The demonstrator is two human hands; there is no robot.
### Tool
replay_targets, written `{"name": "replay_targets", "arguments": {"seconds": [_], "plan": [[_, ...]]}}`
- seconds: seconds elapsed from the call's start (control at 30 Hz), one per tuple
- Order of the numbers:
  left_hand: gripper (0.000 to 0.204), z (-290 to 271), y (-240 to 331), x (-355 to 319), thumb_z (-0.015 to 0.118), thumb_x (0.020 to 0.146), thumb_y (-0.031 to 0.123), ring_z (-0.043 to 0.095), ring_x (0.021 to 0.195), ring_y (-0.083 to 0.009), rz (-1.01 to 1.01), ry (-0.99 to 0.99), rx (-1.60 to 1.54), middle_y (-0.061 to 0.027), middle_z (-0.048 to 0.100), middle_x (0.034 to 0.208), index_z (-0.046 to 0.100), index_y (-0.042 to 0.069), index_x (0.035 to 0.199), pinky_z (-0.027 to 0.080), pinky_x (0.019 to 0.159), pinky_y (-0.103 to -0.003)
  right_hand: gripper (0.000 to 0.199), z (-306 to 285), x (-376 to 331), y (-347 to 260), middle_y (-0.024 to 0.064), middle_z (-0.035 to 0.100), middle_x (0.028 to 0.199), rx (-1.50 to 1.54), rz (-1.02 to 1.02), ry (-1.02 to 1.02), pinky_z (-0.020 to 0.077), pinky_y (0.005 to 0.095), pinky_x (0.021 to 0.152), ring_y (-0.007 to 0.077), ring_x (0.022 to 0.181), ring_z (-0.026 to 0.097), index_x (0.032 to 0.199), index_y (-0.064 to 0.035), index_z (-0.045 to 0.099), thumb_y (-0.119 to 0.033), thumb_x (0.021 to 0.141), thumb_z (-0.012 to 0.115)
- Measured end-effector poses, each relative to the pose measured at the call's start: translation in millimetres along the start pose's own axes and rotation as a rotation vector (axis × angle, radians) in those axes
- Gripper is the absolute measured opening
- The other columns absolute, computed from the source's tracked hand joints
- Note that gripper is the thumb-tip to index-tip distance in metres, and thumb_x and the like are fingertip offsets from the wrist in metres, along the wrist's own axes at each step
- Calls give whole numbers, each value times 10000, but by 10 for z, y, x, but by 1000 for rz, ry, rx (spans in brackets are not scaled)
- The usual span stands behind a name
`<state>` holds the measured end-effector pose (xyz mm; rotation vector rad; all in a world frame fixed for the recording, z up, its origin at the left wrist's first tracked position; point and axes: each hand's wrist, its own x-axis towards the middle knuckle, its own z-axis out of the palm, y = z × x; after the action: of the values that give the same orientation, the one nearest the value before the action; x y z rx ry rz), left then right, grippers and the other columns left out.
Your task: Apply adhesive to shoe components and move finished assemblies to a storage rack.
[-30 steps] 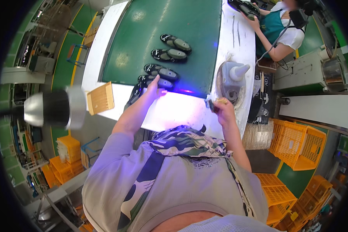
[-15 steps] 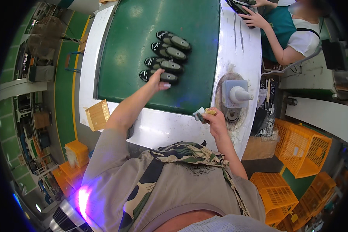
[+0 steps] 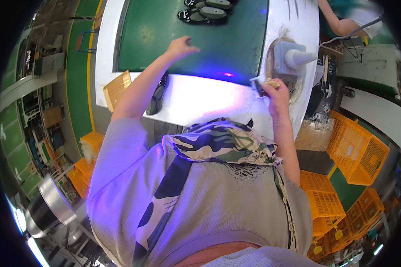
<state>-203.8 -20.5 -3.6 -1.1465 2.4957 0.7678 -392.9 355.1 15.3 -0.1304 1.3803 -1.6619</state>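
My left hand point(image 3: 181, 48) hovers over the green surface point(image 3: 156, 31), its fingers loosely curled and apart, nothing in them. Beyond it, at the far edge of view, lie dark shoes point(image 3: 204, 16) with green-grey insoles and white marks on black toes; the rest of their row is cut off. On the white table border, partly behind my left forearm, rests another dark shoe point(image 3: 157, 98). At the right, my right hand point(image 3: 277, 94) is closed round a small brush point(image 3: 257, 85) with a yellowish handle and a dark, white-crusted head.
Right of the green surface stands a pale container point(image 3: 294, 58) with a cone-shaped nozzle, on a crusted patch. A wooden block point(image 3: 116, 90) sits at the table's left corner. Orange crates point(image 3: 358, 153) are stacked at the right. A co-worker's arm point(image 3: 336, 20) shows at the far right.
My left hand has let go of the nearest shoe. The shoes are farther from the green surface's near edge. The view has shifted toward me; my right hand still holds the brush.
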Motion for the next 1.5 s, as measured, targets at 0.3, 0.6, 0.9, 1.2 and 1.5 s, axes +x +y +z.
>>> {"name": "replay_targets", "arguments": {"seconds": [0.3, 0.6, 0.9, 1.2, 1.5], "plan": [[814, 427, -1119, -2018, 816, 566, 530, 678, 946, -332, -466, -48, 249, -218, 684, 1021, 602, -53, 1093, 537, 832, -404, 185, -1016, -439, 236, 37, 620, 779, -171, -114, 409, 515, 281, 587, 137, 647, 598, 904, -42, 599, -67, 785, 738], [669, 312, -877, -1779, 863, 523, 391, 694, 938, -277, -445, -274, 360, -177, 700, 1045, 700, -21, 1024, 551, 843, -356, 215, -1028, -209, -150, 108, 663, 839, -1140, -524, 558, 504, 357, 704, 258, 767, 650, 872, -77, 685, -216, 724, 759], [611, 321, -768, -1829, 853, 536, 339, 696, 945, -256, -517, -208, 386, -148, 706, 1039, 710, 3, 1025, 553, 838, -348, 53, -971, -26, -100, 87, 641, 827, -1478, -683, 434, 454, 463, 707, 321, 837, 605, 809, -133, 680, -158, 763, 675], [514, 354, -1249, -1897, 826, 594, 266, 692, 841, -255, -511, -58, -324, -161, 701, 960, 678, -40, 979, 556, 781, -352, 54, -943, -101, -215, 88, 636, 812, -1524, -788, 349, 459, 458, 701, 319, 825, 610, 795, -126, 670, -145, 745, 668], [517, 571, -213, -2146, 697, 761, 144, 597, 1104, -285, 122, 104, -1846, -133, 624, 1166, 526, 32, 1236, 450, 1030, -426, 310, -1206, -115, -173, 157, 661, 752, -1302, -266, 545, 511, 390, 671, 314, 732, 664, 860, -56, 665, -273, 657, 753]]}}
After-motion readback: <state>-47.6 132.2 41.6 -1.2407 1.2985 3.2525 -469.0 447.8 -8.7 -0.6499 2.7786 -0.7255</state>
